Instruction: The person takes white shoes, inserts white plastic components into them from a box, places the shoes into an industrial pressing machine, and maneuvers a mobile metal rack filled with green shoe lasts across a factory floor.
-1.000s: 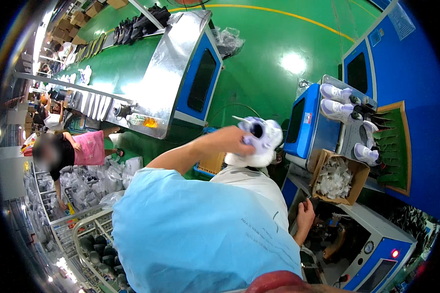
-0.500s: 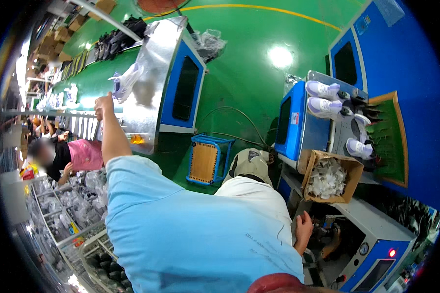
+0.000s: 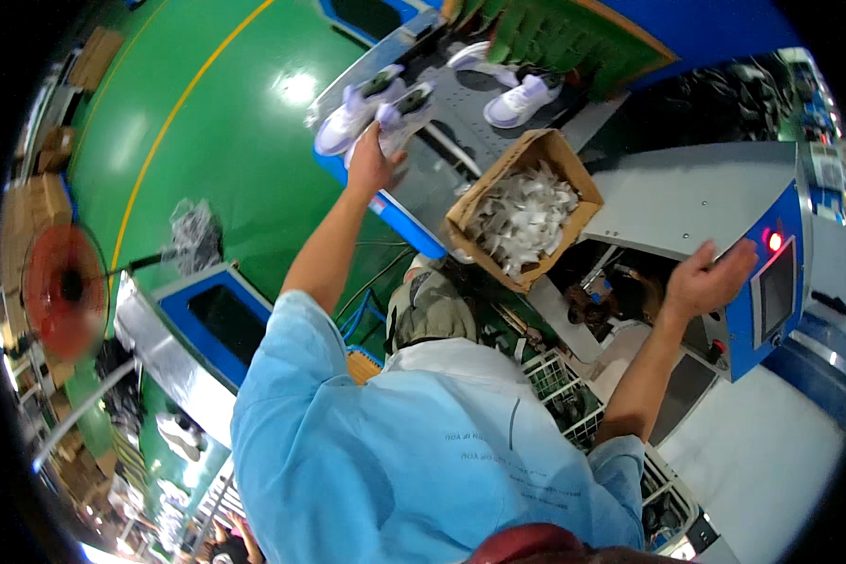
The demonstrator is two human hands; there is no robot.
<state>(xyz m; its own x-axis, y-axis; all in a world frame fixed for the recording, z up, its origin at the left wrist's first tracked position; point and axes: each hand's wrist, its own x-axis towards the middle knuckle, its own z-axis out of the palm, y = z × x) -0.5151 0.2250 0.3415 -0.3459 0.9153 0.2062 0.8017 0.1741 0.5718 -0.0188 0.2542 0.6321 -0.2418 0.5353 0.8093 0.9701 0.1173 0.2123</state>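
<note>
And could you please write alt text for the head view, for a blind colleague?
A person's left hand is at a white-and-lavender sneaker beside a matching sneaker, while the open right hand is near a grey-and-blue machine. Between them sits an open cardboard box of white scraps.

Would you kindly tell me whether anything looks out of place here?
The white shoes at the left hand show no visible damage; only the crumpled clear plastic beside the blue-panelled table looks perhaps stray, bunched loosely apart from them.
</note>
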